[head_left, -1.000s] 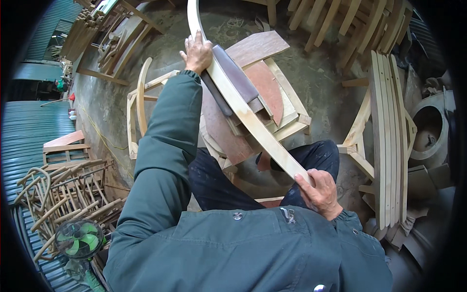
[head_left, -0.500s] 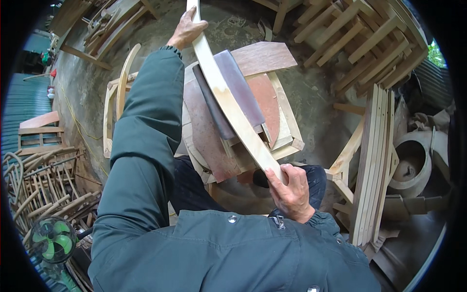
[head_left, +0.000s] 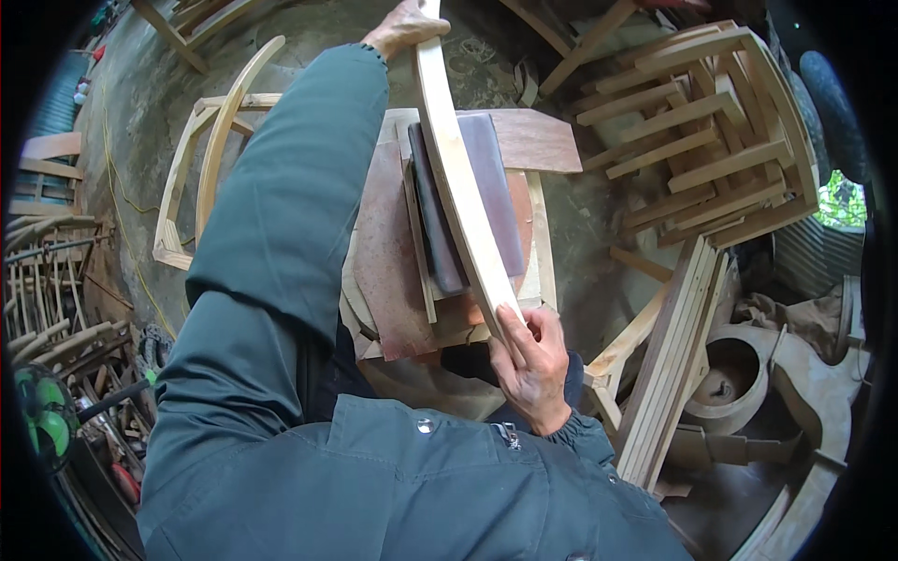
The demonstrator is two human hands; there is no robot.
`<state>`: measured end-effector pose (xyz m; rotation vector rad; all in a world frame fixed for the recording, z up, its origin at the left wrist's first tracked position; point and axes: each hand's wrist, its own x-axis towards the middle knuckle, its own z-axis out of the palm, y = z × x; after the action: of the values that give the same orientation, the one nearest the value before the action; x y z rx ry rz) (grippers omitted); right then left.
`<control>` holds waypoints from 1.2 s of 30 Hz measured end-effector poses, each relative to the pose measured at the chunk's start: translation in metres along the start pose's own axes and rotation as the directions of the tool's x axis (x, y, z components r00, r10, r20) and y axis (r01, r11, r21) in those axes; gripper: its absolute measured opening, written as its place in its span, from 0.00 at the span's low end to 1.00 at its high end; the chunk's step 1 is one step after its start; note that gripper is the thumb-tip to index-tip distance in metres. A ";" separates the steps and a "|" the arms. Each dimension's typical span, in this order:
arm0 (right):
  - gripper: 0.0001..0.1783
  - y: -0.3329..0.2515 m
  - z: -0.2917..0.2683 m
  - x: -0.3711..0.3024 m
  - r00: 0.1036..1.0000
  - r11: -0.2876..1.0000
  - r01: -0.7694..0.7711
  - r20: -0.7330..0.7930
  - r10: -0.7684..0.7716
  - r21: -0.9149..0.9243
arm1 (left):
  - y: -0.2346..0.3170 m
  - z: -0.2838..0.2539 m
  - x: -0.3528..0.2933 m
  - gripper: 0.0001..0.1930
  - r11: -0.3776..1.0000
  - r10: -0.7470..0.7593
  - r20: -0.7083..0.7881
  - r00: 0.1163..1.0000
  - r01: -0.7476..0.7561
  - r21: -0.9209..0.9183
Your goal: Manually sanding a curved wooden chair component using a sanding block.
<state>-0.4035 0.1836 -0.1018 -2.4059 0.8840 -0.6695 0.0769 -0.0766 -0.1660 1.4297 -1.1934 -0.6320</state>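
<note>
A long, pale, curved wooden strip (head_left: 456,173) runs from the top of the view down toward my lap. Around its far end my left hand (head_left: 407,28) is closed, with that arm stretched out. My right hand (head_left: 535,366) grips the near end, thumb along the wood. Under the strip lie two dark, flat-faced pads (head_left: 493,187), one showing on each side of it. These rest on a low stand topped with reddish boards (head_left: 382,252). The strip hides the gap between the pads.
Curved wooden frames (head_left: 182,178) stand at the left, near a yellow cord on the concrete floor. Slatted wooden frames (head_left: 720,122) are piled at the far right. Long planks (head_left: 669,360) lean beside my right arm. A green-bladed fan (head_left: 45,416) is at the lower left.
My view has turned somewhat, shifting the surroundings. The strip now stands more upright in the picture, its far end farther right and its near end slightly left. Both hands keep their hold.
</note>
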 end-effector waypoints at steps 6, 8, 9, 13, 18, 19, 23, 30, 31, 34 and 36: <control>0.35 -0.002 -0.028 -0.044 0.990 0.973 0.130 0.074 -0.118 -0.193 | 0.072 0.013 -0.064 0.54 0.883 -0.111 -0.046 0.993 0.120 0.453; 0.35 0.005 -0.034 -0.071 0.987 0.957 0.159 0.064 -0.147 -0.243 | 0.092 0.032 -0.106 0.56 0.686 -0.145 -0.078 0.986 0.157 0.711; 0.34 0.007 -0.033 -0.084 0.983 0.943 0.181 0.063 -0.170 -0.280 | 0.089 0.045 -0.136 0.56 0.609 -0.052 -0.095 0.994 0.107 0.786; 0.33 0.001 -0.041 -0.139 0.986 0.938 0.167 0.045 -0.161 -0.303 | 0.163 0.134 -0.272 0.50 0.595 -0.088 -0.012 0.996 0.062 0.801; 0.34 -0.006 -0.049 -0.191 0.987 0.938 0.152 0.006 -0.158 -0.312 | 0.165 0.168 -0.328 0.43 0.612 -0.059 -0.146 0.988 0.151 0.776; 0.34 -0.005 -0.048 -0.195 0.987 0.935 0.156 0.007 -0.162 -0.320 | 0.164 0.169 -0.329 0.43 0.618 -0.062 -0.156 0.986 0.160 0.770; 0.34 -0.008 -0.038 -0.180 0.984 0.939 0.169 -0.010 -0.180 -0.299 | 0.151 0.154 -0.312 0.41 0.582 -0.064 -0.155 0.986 0.164 0.796; 0.30 -0.017 -0.010 -0.101 0.978 0.921 0.183 -0.028 -0.204 -0.344 | 0.135 0.111 -0.239 0.40 0.621 -0.105 -0.110 0.988 0.151 0.769; 0.30 -0.017 -0.006 -0.091 0.980 0.919 0.177 -0.027 -0.199 -0.351 | 0.132 0.106 -0.230 0.40 0.631 -0.108 -0.094 0.990 0.141 0.763; 0.30 -0.015 0.004 -0.064 0.980 0.915 0.172 -0.035 -0.198 -0.365 | 0.124 0.097 -0.199 0.41 0.628 -0.110 -0.084 0.990 0.135 0.766; 0.26 -0.016 0.012 -0.043 0.983 0.927 0.142 -0.058 -0.173 -0.348 | 0.117 0.083 -0.179 0.43 0.617 -0.087 -0.085 0.993 0.120 0.778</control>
<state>-0.4179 0.2277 -0.1132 -2.8024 0.9119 -0.7369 -0.0954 0.0675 -0.1187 2.2520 -1.4431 -0.1146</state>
